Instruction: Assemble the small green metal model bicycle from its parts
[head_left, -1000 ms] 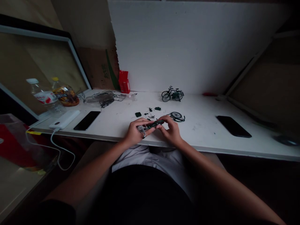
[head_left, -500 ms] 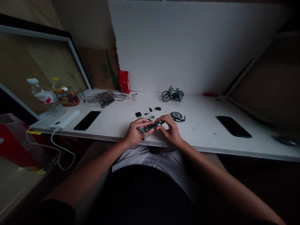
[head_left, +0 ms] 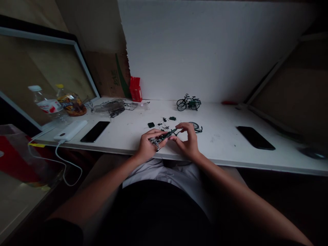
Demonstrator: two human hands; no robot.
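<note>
My left hand (head_left: 147, 146) is closed around a small dark green model bicycle frame (head_left: 167, 135) with silvery parts at its near end, held tilted over the desk's front edge. From the other side my right hand (head_left: 188, 139) curls its thumb and fingertips about the far end of this frame; the exact contact is small and dim. Partly hidden behind the right hand lies a spoked model wheel with a curved dark fender (head_left: 196, 127). Just beyond the hands are several tiny dark parts (head_left: 164, 120), a flat green piece (head_left: 151, 125) and another green piece (head_left: 172, 118).
An assembled miniature bicycle (head_left: 189, 103) stands near the back wall. On the left are a phone (head_left: 95, 132), a white power bank (head_left: 70, 130) with a cable, two bottles (head_left: 48, 104) and clear packaging (head_left: 112, 106). A red box (head_left: 135, 89) stands behind; a black phone (head_left: 255, 138) lies right.
My right hand's fingers have lifted and spread a little along the frame, showing more of its far end and covering more of the wheel. My left hand stays nearly still.
</note>
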